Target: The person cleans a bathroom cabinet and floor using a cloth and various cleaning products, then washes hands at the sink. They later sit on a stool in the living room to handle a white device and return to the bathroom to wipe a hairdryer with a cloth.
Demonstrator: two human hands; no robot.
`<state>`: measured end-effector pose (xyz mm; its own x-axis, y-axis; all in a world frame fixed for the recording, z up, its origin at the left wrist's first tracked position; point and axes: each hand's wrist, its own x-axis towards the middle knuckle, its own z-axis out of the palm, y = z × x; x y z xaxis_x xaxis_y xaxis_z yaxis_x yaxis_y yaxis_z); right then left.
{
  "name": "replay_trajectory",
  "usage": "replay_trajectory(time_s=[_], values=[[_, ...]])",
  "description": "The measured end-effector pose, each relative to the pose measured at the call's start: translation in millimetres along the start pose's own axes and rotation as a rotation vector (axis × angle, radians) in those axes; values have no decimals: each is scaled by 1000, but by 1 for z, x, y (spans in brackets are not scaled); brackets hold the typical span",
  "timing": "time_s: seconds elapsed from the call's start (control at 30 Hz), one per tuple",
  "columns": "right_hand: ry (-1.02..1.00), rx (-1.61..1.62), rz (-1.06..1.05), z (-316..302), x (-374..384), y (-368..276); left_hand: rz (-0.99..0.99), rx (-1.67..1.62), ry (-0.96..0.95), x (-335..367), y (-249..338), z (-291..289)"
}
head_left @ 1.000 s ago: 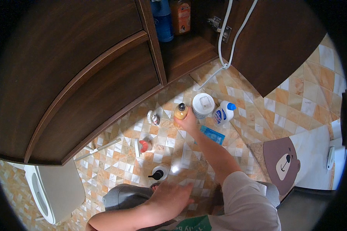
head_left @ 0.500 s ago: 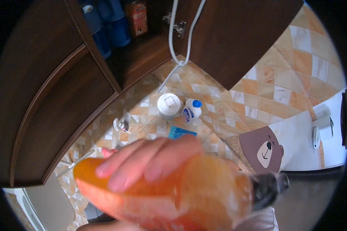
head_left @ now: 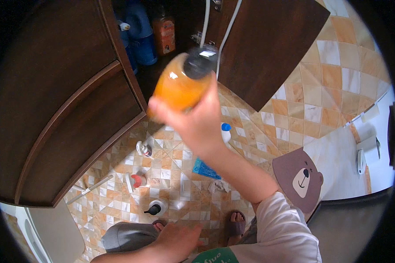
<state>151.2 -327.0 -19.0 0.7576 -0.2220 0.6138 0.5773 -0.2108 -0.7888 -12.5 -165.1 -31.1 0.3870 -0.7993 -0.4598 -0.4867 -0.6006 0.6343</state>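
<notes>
My right hand [head_left: 202, 118] is closed round a bottle of orange liquid with a black cap [head_left: 173, 90], held tilted in front of the open dark cabinet [head_left: 131, 90]. Inside the cabinet stand blue bottles [head_left: 142, 46] and an orange-red bottle with a label [head_left: 164, 37]. Low in the picture, over my lap, is my left hand [head_left: 182, 239]; its fingers are blurred, and I see nothing held in it.
On the tiled floor stand a blue-capped white bottle [head_left: 225, 131], a blue packet [head_left: 205, 168], a small spray bottle [head_left: 143, 149], a red-and-white container [head_left: 138, 180] and a black-topped pump bottle [head_left: 155, 208]. An open cabinet door [head_left: 267, 48] and white hose [head_left: 224, 37] hang beside the cabinet. A brown bear mat [head_left: 298, 175] is at right.
The orange bottle has moved from close in front of me up and away to the cabinet, held in my right hand. My left hand now shows over my lap.
</notes>
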Motion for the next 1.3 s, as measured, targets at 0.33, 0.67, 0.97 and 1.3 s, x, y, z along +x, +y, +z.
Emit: replay_trajectory(time_s=[0.33,0.67,0.97,1.3], values=[[248,-679,86,62,173,139,62,59,115,-1,-15,10],[333,-505,586,71,200,189,-37,48,-40,7,-29,10],[-239,78,-196,20,-18,13,-49,126,-162,4,-32,6],[-511,573,-417,12,-87,-57,-38,136,-73,12,-23,26]])
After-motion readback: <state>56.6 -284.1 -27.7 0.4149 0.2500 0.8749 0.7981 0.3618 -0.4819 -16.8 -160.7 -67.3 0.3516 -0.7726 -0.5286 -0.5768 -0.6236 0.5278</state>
